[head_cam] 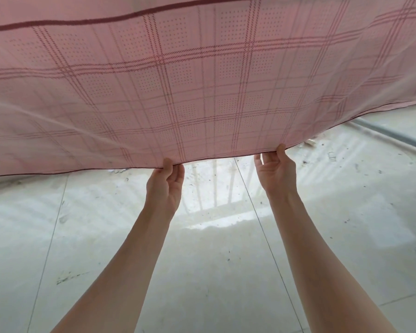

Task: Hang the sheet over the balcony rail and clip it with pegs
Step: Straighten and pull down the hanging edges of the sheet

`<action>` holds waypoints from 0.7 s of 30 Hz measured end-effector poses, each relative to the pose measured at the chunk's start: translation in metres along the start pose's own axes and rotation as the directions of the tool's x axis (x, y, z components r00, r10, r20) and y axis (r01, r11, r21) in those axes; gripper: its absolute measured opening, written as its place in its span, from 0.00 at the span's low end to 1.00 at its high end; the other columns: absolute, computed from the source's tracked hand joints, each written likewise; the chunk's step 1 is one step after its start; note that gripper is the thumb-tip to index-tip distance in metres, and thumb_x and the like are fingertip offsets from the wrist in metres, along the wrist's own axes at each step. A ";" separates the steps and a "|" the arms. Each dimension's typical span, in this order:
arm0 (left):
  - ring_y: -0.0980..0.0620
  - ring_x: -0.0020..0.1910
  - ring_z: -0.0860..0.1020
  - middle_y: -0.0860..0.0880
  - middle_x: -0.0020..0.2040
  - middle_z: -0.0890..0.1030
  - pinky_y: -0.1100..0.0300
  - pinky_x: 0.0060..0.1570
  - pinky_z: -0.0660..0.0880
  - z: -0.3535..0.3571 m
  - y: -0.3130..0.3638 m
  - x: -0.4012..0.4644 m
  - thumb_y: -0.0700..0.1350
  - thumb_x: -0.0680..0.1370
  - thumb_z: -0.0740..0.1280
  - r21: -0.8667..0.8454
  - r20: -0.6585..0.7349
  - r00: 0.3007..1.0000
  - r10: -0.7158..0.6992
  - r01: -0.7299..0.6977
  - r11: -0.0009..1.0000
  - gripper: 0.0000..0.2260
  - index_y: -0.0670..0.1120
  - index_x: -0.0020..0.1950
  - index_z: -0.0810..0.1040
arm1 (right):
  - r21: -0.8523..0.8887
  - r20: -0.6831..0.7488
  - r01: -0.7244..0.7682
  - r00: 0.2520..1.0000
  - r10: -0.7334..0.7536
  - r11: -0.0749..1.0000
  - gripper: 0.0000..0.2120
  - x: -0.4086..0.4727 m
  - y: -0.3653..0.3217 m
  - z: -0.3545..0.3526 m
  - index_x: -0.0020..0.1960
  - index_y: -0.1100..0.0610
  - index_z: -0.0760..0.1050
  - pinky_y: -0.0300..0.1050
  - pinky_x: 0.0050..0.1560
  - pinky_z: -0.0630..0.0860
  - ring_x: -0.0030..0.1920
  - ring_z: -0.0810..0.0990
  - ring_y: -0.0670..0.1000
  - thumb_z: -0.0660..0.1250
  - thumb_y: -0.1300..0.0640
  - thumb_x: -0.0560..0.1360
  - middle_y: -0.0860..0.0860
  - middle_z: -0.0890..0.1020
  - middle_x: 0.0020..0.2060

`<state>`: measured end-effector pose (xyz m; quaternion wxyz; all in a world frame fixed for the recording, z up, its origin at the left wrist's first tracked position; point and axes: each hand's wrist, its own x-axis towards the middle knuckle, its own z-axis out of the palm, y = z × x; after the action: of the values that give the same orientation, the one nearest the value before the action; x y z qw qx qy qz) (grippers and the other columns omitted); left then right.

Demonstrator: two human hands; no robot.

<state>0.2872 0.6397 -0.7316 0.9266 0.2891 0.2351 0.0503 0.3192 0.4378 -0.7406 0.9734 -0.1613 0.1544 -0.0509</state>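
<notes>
A large pink sheet [202, 75] with dark red check lines and dots fills the upper half of the view, spread out and billowing. My left hand [166, 188] pinches its near hem from below, thumb on top of the edge. My right hand [276, 171] grips the same hem a little further right and higher. Both arms reach forward and up. The balcony rail is hidden behind the sheet, and no pegs are in view.
Below lies a pale tiled floor [202, 272] with dirt specks and dark grout lines. Faint vertical bars [216, 186] show on the glossy tiles as a reflection. A grey pipe [392, 135] runs along the floor at the right.
</notes>
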 end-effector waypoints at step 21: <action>0.50 0.62 0.74 0.52 0.62 0.76 0.53 0.60 0.71 0.060 -0.070 -0.032 0.44 0.77 0.64 0.257 0.205 0.940 -0.272 0.216 0.942 0.10 0.50 0.58 0.74 | -0.285 0.006 -0.146 0.988 0.154 0.947 0.12 -0.016 -0.071 -0.013 0.56 0.55 0.75 0.48 0.59 0.73 0.58 0.77 0.50 0.62 0.50 0.77 0.51 0.79 0.53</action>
<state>0.2835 0.5443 -0.7144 0.9072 0.3668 0.1611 -0.1282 0.2960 0.3693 -0.7246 0.9433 -0.2878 0.1583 0.0481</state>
